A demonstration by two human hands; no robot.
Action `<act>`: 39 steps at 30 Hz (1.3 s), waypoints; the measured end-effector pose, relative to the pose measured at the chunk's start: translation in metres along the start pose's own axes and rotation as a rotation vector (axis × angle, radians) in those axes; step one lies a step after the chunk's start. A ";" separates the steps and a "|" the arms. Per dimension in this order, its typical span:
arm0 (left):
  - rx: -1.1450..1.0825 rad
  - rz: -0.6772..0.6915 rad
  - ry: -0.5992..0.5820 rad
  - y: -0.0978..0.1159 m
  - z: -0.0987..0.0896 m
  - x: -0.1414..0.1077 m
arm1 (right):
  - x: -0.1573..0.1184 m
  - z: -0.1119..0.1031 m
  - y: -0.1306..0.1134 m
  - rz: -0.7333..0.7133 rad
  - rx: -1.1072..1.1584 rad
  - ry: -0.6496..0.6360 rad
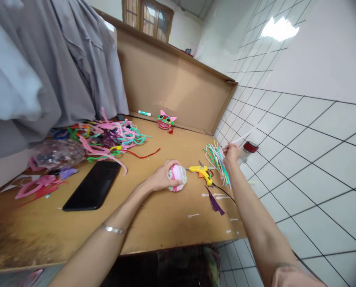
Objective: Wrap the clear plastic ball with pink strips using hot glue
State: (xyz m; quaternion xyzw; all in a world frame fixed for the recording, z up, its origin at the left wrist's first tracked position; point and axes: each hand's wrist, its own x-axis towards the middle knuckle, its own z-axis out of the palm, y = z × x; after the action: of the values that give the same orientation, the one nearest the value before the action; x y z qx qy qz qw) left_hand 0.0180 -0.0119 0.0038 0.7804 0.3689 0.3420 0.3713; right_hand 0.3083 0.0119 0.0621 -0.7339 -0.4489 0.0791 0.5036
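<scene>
Grey cloth (88, 59) hangs over the worktop's (154, 223) far left corner, its lower edge reaching down to a tangled pile (115, 131) of coloured stems, and a brown panel (166, 75) closes off the back. Just in front of the pile, at the left, lies a clear bag (60, 153) with shiny contents too blurred to name. A black phone (92, 185) lies flat near the bag, between it and the left forearm. At the right edge is a loose bundle (218, 161) of pale and green stems, partly behind the right forearm. The left hand (161, 175) grips a pink-and-white ball (177, 177) on the middle of the worktop, fingers wrapped over its far side and thumb on the near side. The ball is round with no clear long axis; its pink bands run near to far. A yellow glue gun (200, 170) lies just right of it, nozzle pointing at the ball. The right hand (232, 152), beside the bundle, has its fingers closed on a pale strip (244, 138), which slants up and right. Near the gun lies a purple tassel (216, 202).
</scene>
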 end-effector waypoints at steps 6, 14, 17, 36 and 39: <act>-0.090 -0.030 0.021 -0.009 0.003 0.002 | -0.060 0.060 -0.018 -0.069 0.345 0.023; -0.039 -0.017 0.026 -0.005 0.003 0.001 | -0.128 0.067 0.002 -0.384 0.424 0.000; -0.024 -0.015 0.024 -0.004 0.003 0.001 | -0.141 0.062 0.007 -0.632 0.248 0.083; -0.020 0.041 -0.052 -0.004 0.002 -0.002 | -0.157 0.065 0.012 -0.904 0.263 0.056; -0.013 0.054 -0.049 -0.004 0.002 -0.002 | -0.157 0.064 0.011 -0.885 0.239 0.061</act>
State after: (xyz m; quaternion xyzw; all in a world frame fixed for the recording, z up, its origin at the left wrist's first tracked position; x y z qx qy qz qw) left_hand 0.0172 -0.0123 -0.0004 0.7959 0.3360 0.3352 0.3758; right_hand 0.1867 -0.0626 -0.0307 -0.4105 -0.6919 -0.1140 0.5829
